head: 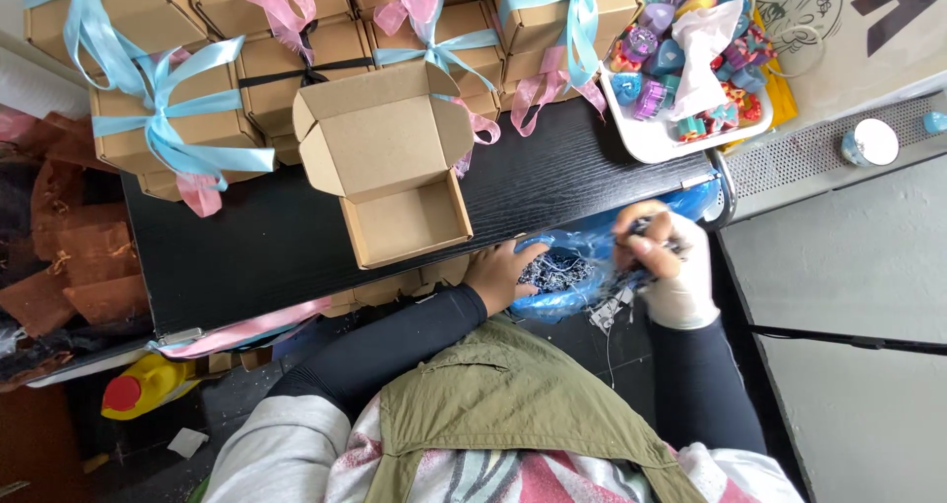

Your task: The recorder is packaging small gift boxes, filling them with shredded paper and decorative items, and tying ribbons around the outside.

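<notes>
Reaching into the blue bag (567,296) at the bench (247,247) edge, I am closing my left hand (505,271) on light, springy shredded filler (554,269), my right hand (656,247) seemingly pinching strands, best taken in loose bunches.

Gift-packing workshop, ribboned boxes (168,118), black table (256,247)
</notes>
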